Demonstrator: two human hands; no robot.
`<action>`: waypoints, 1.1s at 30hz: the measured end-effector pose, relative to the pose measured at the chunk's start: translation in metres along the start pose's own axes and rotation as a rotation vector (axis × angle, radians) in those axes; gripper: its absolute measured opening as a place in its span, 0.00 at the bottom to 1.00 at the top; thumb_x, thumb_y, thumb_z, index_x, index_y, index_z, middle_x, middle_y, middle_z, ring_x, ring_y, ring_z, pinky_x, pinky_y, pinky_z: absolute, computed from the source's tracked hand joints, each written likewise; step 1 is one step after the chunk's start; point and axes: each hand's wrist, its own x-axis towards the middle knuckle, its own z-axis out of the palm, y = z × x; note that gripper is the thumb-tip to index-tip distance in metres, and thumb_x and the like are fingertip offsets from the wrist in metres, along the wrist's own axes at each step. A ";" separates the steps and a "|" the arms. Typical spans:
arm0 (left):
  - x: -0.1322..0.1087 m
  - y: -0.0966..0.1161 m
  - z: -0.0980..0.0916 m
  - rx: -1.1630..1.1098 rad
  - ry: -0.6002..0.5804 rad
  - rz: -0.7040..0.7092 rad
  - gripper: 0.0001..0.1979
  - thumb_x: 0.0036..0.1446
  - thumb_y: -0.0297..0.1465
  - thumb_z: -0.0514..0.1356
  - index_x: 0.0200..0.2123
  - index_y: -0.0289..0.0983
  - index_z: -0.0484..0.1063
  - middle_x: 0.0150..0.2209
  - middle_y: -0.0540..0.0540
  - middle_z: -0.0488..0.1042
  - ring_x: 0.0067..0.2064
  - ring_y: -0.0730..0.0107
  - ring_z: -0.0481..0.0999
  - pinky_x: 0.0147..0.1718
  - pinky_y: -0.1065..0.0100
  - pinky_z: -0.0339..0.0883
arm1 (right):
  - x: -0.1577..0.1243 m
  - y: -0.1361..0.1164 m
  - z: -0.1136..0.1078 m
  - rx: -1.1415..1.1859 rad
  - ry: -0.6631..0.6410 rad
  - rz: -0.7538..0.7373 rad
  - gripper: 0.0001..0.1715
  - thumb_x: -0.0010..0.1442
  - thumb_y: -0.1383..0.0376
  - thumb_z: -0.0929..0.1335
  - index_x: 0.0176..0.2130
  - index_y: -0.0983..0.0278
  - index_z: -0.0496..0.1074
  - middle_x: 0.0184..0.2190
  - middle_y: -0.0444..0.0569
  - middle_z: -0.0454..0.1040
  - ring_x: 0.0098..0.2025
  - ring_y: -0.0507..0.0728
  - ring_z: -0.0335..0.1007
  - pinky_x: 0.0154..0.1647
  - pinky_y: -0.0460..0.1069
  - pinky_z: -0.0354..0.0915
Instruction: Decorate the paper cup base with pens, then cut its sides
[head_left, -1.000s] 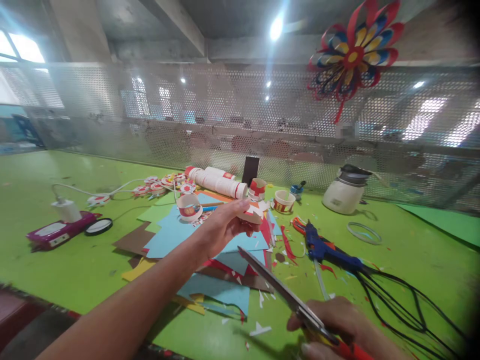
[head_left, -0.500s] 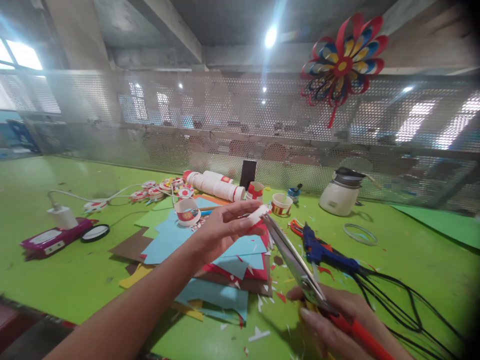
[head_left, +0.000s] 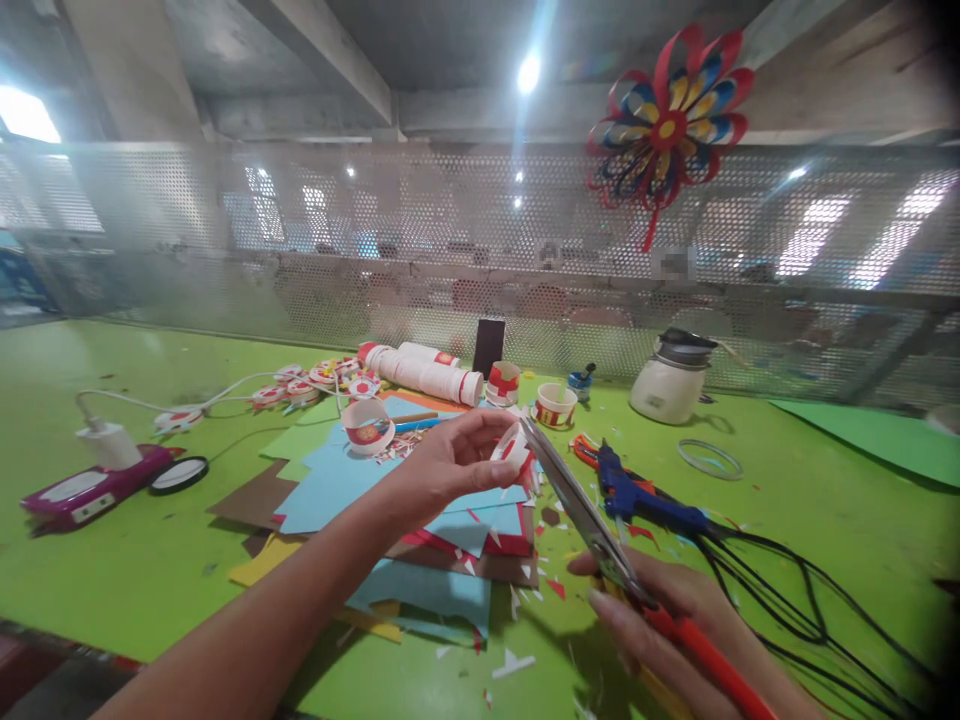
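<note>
Between the fingers of my left hand [head_left: 461, 450] is a small white paper piece with some red on it [head_left: 511, 448], perhaps cut from a paper cup. My right hand [head_left: 660, 615] grips the red and yellow handles of a pair of scissors [head_left: 577, 505]. The blades point up and away, and their tips are at the edge of the white piece. Whether the blades have paper between them I cannot tell. Below my left hand lies a stack of coloured paper [head_left: 337, 495], with white and red scraps scattered beside it.
Behind the stack lie a row of nested paper cups [head_left: 427, 375] and several red-and-white paper discs [head_left: 300, 388]. A blue glue gun [head_left: 645, 500] with black cables lies at the right, near a white kettle [head_left: 670, 380]. At the left is a purple power strip [head_left: 94, 490]. A paper flower [head_left: 667, 130] hangs above.
The white piece has turned in my left fingers and now shows more of its curved side and red. The scissors stay close to it. The view has shifted slightly right.
</note>
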 end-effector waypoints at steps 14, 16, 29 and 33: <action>0.000 0.000 0.002 0.369 0.086 0.168 0.29 0.48 0.29 0.69 0.55 0.38 0.68 0.53 0.41 0.73 0.46 0.68 0.76 0.49 0.62 0.71 | 0.004 0.007 0.005 -0.094 0.147 -0.160 0.14 0.59 0.58 0.65 0.38 0.63 0.78 0.20 0.43 0.73 0.20 0.52 0.67 0.25 0.45 0.66; 0.001 -0.002 0.001 0.505 0.160 0.269 0.28 0.49 0.29 0.68 0.55 0.38 0.67 0.54 0.41 0.71 0.49 0.65 0.75 0.52 0.59 0.71 | 0.003 0.009 0.006 -0.145 0.178 -0.205 0.13 0.59 0.61 0.65 0.38 0.63 0.78 0.25 0.46 0.78 0.24 0.54 0.73 0.27 0.45 0.68; 0.000 -0.006 0.001 0.971 0.370 0.616 0.26 0.54 0.26 0.63 0.56 0.42 0.64 0.54 0.42 0.67 0.56 0.62 0.69 0.57 0.55 0.66 | 0.007 0.022 -0.003 -0.362 0.079 -0.344 0.17 0.61 0.64 0.64 0.48 0.62 0.74 0.36 0.50 0.81 0.34 0.57 0.78 0.32 0.46 0.72; -0.002 -0.005 0.002 1.085 0.383 0.672 0.25 0.56 0.28 0.63 0.56 0.41 0.63 0.53 0.42 0.67 0.55 0.62 0.68 0.57 0.54 0.66 | 0.008 0.017 -0.006 -0.400 0.044 -0.296 0.18 0.63 0.63 0.63 0.50 0.63 0.74 0.35 0.50 0.80 0.35 0.56 0.78 0.33 0.46 0.73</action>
